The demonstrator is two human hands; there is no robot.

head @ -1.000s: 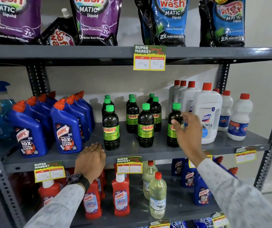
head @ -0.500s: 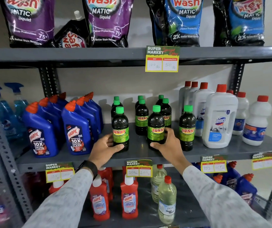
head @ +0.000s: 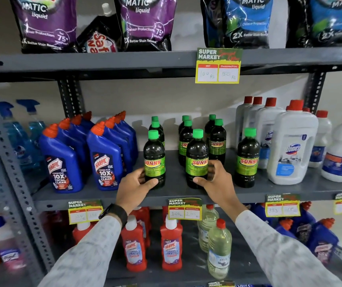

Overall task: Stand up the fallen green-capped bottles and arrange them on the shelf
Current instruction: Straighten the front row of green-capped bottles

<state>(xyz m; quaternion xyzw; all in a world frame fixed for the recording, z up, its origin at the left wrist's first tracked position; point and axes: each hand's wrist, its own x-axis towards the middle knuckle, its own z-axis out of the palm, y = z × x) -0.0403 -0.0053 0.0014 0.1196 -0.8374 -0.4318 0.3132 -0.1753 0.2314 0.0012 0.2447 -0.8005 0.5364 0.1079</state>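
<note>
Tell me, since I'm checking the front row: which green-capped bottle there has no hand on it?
The rightmost front bottle, beside the white Domex jug. The left hand grips the left one, the right hand the middle one.

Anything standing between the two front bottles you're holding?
No. In the head view, only bare shelf lies between the left-hand bottle and the right-hand bottle.
</note>
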